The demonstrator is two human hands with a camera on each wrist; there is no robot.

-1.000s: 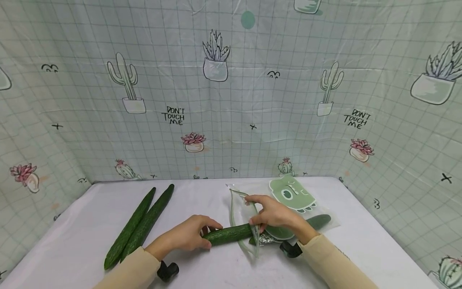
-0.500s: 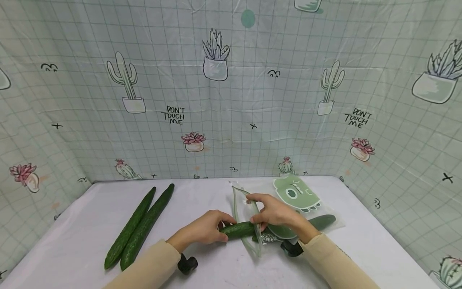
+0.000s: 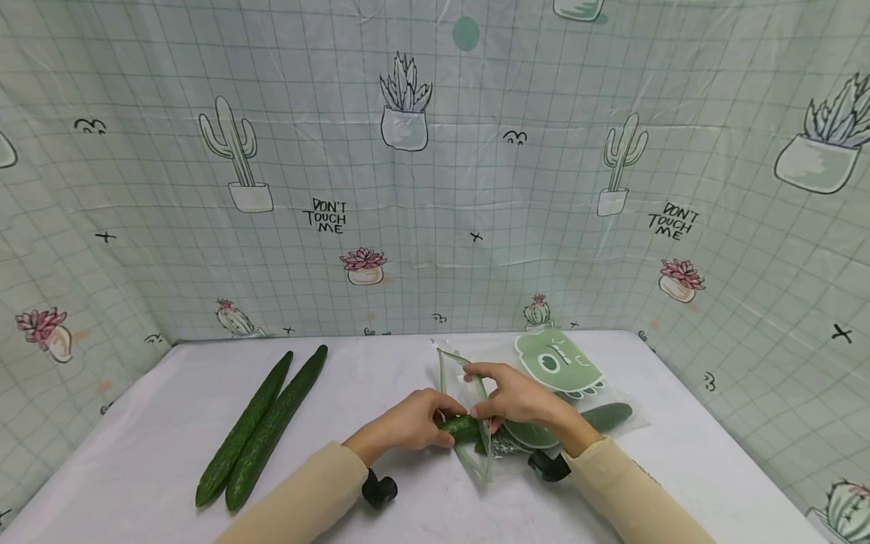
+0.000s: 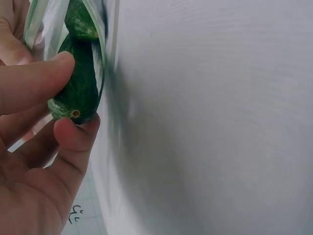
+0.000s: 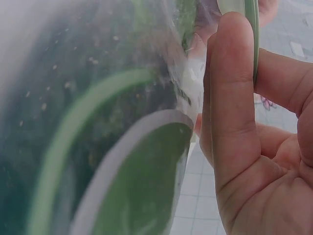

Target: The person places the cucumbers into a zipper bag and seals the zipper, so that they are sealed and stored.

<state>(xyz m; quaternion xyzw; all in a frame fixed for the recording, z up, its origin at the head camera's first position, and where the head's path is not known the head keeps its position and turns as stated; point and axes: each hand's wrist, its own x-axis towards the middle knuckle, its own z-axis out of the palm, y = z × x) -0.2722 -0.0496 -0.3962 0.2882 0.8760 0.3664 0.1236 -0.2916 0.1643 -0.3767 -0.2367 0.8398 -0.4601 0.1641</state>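
My left hand [image 3: 411,419] grips the near end of a dark green cucumber [image 3: 464,428], its thumb and fingers around the tip. The rest of this cucumber runs through the mouth of a clear zip bag [image 3: 488,476] with a green dinosaur print. With thumb and fingers, my right hand [image 3: 519,397] pinches the bag's green-edged rim, keeping the mouth apart. Another cucumber [image 3: 608,415] lies inside the bag, partly hidden by the print and my right wrist. In the left wrist view, the held cucumber's round end [image 4: 80,100] shows between the fingertips, with the other cucumber's end [image 4: 83,22] beyond it.
Two long cucumbers [image 3: 279,427] lie side by side on the left of the white table [image 3: 163,423]. A patterned curtain [image 3: 435,227] rises behind the table and along both sides. A black wrist camera [image 3: 378,489] sits under my left wrist.
My left hand has moved right, sliding the cucumber deeper into the bag, so less of it shows outside. The bag shifted slightly right early on; my right hand stays at its rim.
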